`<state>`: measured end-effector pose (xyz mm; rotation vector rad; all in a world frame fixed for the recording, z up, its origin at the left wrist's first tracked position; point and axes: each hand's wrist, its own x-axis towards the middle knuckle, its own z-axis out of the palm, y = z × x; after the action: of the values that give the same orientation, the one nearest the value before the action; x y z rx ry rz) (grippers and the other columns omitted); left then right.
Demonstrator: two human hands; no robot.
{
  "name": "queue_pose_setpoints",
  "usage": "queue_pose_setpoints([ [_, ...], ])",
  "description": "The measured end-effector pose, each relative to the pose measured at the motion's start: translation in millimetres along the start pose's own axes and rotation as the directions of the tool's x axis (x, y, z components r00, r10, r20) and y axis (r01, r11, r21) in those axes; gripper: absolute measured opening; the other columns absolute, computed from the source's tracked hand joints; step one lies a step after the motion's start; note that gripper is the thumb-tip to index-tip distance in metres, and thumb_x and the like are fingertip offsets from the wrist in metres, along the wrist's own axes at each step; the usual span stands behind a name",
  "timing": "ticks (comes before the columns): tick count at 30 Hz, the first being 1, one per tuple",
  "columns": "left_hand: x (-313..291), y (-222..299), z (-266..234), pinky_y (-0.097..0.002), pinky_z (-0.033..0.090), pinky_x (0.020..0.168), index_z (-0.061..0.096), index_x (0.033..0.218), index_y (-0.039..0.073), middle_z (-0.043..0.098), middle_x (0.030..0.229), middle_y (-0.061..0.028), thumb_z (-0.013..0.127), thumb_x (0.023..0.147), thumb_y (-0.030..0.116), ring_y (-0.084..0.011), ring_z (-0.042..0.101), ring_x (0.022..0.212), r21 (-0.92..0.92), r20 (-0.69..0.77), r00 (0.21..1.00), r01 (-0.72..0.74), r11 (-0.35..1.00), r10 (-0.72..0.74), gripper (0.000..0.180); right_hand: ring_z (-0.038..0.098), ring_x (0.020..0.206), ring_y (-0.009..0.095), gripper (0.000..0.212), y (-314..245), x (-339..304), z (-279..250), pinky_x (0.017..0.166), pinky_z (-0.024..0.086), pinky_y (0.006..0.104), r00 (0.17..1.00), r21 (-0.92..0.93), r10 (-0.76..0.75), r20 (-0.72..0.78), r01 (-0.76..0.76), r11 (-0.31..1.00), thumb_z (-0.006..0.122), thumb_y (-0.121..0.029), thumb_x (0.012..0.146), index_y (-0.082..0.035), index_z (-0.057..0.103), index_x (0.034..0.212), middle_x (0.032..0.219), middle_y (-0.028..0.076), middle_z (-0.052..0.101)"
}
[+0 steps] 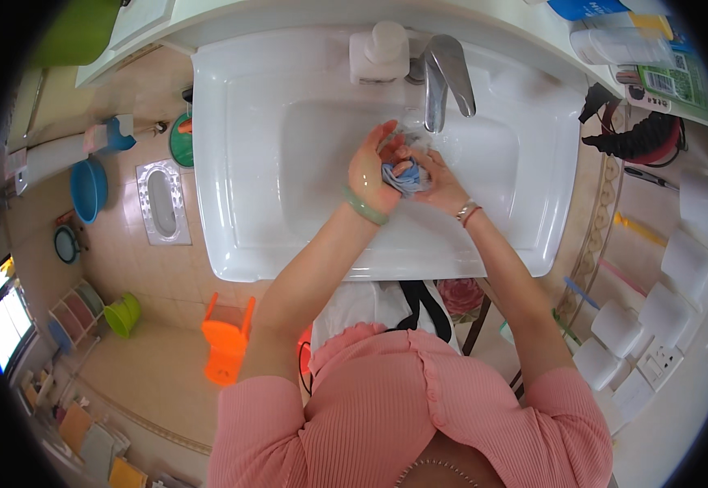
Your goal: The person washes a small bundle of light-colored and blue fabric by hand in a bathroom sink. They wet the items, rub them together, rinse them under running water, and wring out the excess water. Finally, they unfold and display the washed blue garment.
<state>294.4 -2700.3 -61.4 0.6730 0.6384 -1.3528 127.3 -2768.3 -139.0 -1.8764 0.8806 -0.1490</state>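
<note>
Right hand (442, 185), frame centre: fingers closed on bunched blue cloth (403, 176), forearm slanting inward from lower right. Left hand (372, 169), alongside: cupped against cloth, fingers bent; whether it grips, cannot tell. Cloth: between both hands, over white washbasin (244, 203), near mixer tap (447, 77), apparently within water's reach. Pump bottle (379, 61), upper centre: beside tap, presumably for handiness.

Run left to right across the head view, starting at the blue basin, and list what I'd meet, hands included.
Blue basin → squat toilet → orange chair → left hand → blue cloth → right hand → white wall socket.
</note>
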Motion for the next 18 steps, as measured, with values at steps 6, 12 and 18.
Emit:
queue_pose_setpoints([
  [6, 26.7, 42.2, -38.0, -0.0282, 0.041, 0.061, 0.055, 0.110, 0.004, 0.053, 0.096, -0.0116, 0.054, 0.090, 0.018, -0.0184, 0.049, 0.076, -0.198, 0.087, 0.984, -0.134, 0.971, 0.154, 0.025, 0.055, 0.081, 0.011, 0.027, 38.2, 10.1, 0.1, 0.066, 0.048, 0.0265, 0.927, 0.594, 0.356, 0.115, -0.352, 0.724, 0.061, 0.000, 0.074, -0.006, 0.060, 0.100, 0.094, 0.005, 0.057],
  [12, 63.7, 27.9, -93.3, -0.0468, 0.041, 0.094, 0.049, 0.118, 0.006, 0.055, 0.116, -0.0131, 0.053, 0.090, 0.038, -0.0316, 0.050, 0.109, 0.227, -0.272, 0.931, -0.184, 0.956, 0.244, 0.043, 0.053, 0.077, 0.007, 0.027, -24.1, 15.9, -27.8, 0.068, 0.045, 0.0222, 0.877, 0.908, 0.468, -0.109, -0.104, 0.407, 0.053, 0.000, 0.077, -0.002, 0.059, 0.103, 0.086, 0.001, 0.058],
  [18, 67.2, -14.0, -59.2, -0.0450, 0.046, 0.091, 0.052, 0.118, 0.008, 0.058, 0.116, -0.0098, 0.053, 0.089, 0.050, -0.0286, 0.052, 0.115, 0.122, 0.051, 0.968, 0.240, 0.963, -0.247, 0.052, 0.053, 0.083, 0.013, 0.029, -71.9, 4.6, -6.4, 0.078, 0.044, 0.0240, 0.963, 0.577, 0.234, 0.133, -0.267, 0.772, 0.040, -0.002, 0.078, -0.001, 0.063, 0.097, 0.105, 0.004, 0.056],
])
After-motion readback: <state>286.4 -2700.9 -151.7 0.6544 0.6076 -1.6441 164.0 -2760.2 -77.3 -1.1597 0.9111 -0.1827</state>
